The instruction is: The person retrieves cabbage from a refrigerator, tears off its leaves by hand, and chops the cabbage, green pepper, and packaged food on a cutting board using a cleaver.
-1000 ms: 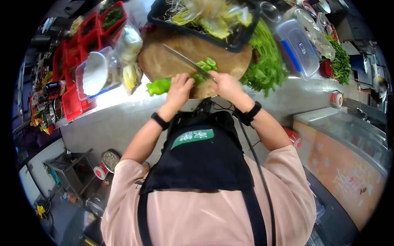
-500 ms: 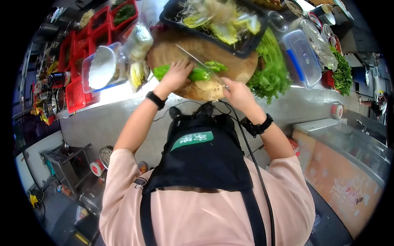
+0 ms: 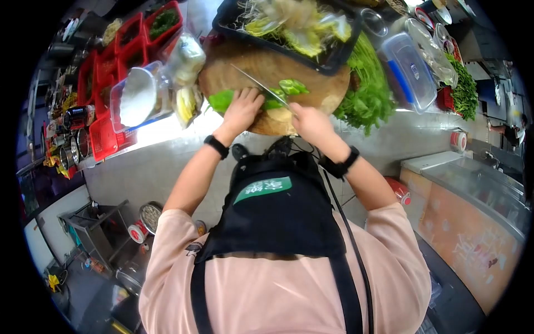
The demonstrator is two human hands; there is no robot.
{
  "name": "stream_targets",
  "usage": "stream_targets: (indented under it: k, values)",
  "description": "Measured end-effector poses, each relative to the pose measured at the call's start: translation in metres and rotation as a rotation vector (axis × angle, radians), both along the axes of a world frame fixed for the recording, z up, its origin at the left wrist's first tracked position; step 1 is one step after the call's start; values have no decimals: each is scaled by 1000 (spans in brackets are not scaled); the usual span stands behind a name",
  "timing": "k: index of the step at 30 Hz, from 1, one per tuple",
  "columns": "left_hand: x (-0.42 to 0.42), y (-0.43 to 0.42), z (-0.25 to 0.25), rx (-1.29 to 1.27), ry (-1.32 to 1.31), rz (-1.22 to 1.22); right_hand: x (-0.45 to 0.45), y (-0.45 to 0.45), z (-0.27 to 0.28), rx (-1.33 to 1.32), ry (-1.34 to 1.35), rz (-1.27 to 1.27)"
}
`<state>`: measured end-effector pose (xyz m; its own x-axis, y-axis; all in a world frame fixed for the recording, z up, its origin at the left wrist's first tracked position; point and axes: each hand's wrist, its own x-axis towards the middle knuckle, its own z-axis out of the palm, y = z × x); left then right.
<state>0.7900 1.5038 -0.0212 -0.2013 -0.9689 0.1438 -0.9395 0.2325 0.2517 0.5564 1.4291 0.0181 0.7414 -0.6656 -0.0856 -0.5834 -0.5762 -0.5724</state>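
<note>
My left hand (image 3: 243, 111) presses down with bent fingers on long green peppers (image 3: 221, 101) lying on a round wooden chopping board (image 3: 222, 67). In my right hand (image 3: 312, 125) is the handle of a kitchen knife (image 3: 253, 80). Its blade slants up and left across the peppers, close to my left fingertips. Cut pepper pieces (image 3: 293, 87) lie just beyond the blade, on its right side. The fingers of my left hand partly cover the peppers, and my right hand hides most of the knife handle.
A black tray (image 3: 328, 68) of yellowish leafy vegetables overlaps the board's far edge. Leafy green herbs (image 3: 367, 103) lie along its right, beside a clear lidded box (image 3: 410, 72). Left stand a bagged vegetable (image 3: 186, 58), a white bowl (image 3: 139, 96) in a plastic tub, and red baskets (image 3: 104, 136).
My right hand and the knife have shifted left, nearer my left hand. The blade now crosses the peppers further left. My left hand still rests on the peppers.
</note>
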Motion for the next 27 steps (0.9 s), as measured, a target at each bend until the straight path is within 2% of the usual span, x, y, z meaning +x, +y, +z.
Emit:
stream_targets:
  k: [2, 6, 8, 9, 12, 19, 22, 23, 27]
  values:
    - [0, 0, -2, 17, 37, 8, 22, -10, -13, 24, 103, -35]
    - [22, -4, 10, -94, 70, -13, 24, -17, -12, 35, 85, -69]
    - [36, -2, 12, 202, 47, 129, 16, -20, -22, 98, -22, -101]
    - [37, -3, 18, 210, 77, 110, 14, -25, -20, 209, -86, -114]
    - [36, -4, 8, 223, 14, 108, 4, -24, -8, 187, -86, -143]
    - [21, 11, 14, 30, -38, 38, -11, -12, 27, 155, -13, -19]
    - [15, 19, 12, 0, -107, 58, -3, -8, 14, 161, -5, -18]
    - [9, 22, 11, -125, -120, 71, 4, -6, 4, 169, -1, -19]
    - [7, 23, 10, -164, -98, 93, 22, -12, -4, 113, -36, -72]
